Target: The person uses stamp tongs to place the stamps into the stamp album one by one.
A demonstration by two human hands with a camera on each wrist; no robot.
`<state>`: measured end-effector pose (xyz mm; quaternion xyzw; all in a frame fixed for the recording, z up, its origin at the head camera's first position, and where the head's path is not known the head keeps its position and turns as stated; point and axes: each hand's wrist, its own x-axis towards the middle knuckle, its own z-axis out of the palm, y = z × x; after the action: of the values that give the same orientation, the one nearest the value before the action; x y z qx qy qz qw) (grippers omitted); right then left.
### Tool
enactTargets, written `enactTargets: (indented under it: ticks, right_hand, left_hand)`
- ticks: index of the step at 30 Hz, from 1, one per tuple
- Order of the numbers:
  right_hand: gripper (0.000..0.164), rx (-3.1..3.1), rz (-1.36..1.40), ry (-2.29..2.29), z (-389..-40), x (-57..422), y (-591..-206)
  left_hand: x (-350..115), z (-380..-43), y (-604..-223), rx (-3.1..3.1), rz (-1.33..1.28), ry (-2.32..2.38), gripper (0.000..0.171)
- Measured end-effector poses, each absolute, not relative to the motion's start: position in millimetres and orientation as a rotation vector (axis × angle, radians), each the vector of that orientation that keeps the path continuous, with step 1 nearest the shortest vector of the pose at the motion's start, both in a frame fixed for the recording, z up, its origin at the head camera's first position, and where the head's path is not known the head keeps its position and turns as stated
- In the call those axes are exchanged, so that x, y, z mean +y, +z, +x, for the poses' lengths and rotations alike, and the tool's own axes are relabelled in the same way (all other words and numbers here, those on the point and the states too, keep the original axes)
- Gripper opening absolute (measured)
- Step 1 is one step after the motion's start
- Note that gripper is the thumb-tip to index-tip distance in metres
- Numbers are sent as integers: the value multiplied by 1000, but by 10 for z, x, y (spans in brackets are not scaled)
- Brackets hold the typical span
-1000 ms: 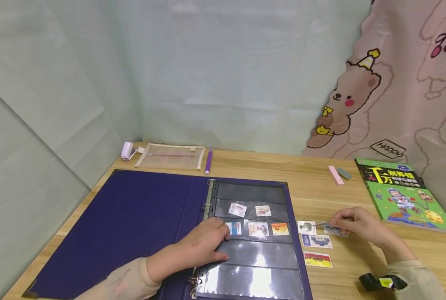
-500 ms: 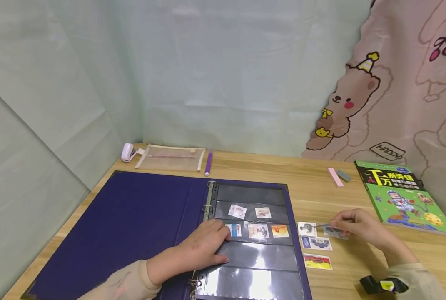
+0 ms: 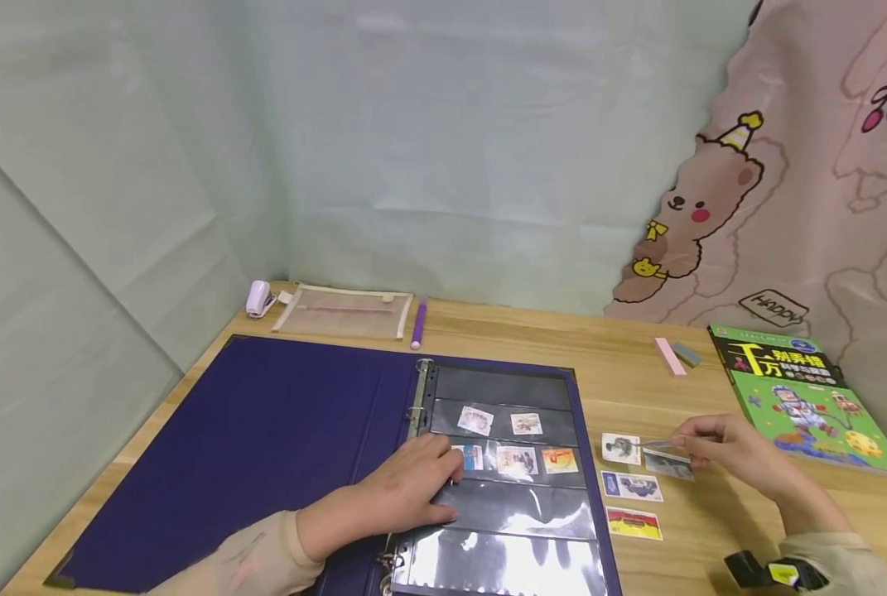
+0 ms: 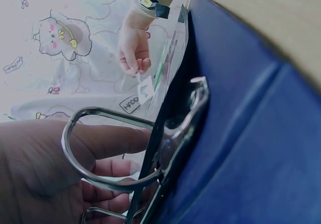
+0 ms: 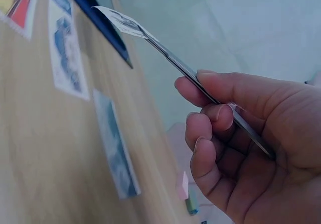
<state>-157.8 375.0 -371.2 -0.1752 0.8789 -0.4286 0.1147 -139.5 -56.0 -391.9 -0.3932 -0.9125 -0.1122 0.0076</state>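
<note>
**A pale stamp (image 3: 620,449) rises from the counter (image 3: 622,385), held in tweezers (image 5: 170,58)**

The stamp, white-bordered with a dark picture, hangs at the tweezers' tips just beside the right edge of an open album (image 3: 286,414). Half a second ago it lay flat; now it has come up and shifted slightly rightward, so I judge it free to be carried. The person's right hand (image 3: 737,451) pinches the tweezers between thumb and fingers.

Beneath and near it on the counter lie a grey stamp (image 3: 669,465), a stamp with a blue vehicle (image 3: 632,486) and a red-and-yellow stamp (image 3: 633,523). The left hand (image 3: 406,484) rests across the album's rings, fingers relaxed on the dark page (image 3: 510,505), grasping nothing that I can see. Five stamps (image 3: 516,460) show in that page's strips (one partly behind the fingertips).

Farther off, from where I stand, are a green book (image 3: 816,414), a purple marker (image 3: 419,323), a mesh pouch (image 3: 344,311) and a small stapler (image 3: 259,298).
</note>
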Motion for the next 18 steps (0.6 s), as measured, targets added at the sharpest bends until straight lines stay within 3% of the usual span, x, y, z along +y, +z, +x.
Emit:
enactTargets:
  ticks: [18]
  right_hand:
    - [21, 2624, -525, -1230, -1585, 3342, -3547]
  left_hand:
    - [-550, -1468, -3980, -2866, -1200, -530, 32]
